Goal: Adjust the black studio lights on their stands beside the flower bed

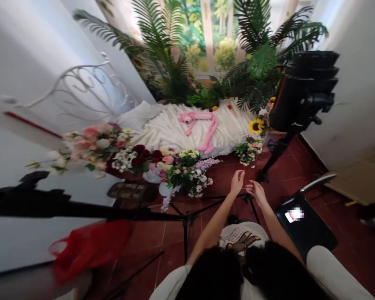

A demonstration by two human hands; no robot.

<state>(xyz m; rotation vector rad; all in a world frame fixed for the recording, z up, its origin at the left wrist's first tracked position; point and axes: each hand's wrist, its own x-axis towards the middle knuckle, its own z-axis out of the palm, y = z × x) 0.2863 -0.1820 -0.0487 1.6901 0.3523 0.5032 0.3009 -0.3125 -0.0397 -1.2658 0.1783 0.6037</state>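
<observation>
In the head view both my arms reach forward over the red floor, with the hands close together but apart. My left hand has its fingers loosely bent and points forward, and nothing shows in it. Fingers spread towards the left one, my right hand also shows nothing in its grasp. Just beyond them stands a small bunch of flowers. A larger flower arrangement lies left of my hands. Past the flowers a pink plush toy rests on a cream cloth.
A black light stand rises at the right, another black pole crosses at the left. Tripod legs spread on the floor. A black chair holds a lit phone. A red bag hangs lower left. Palm leaves stand behind.
</observation>
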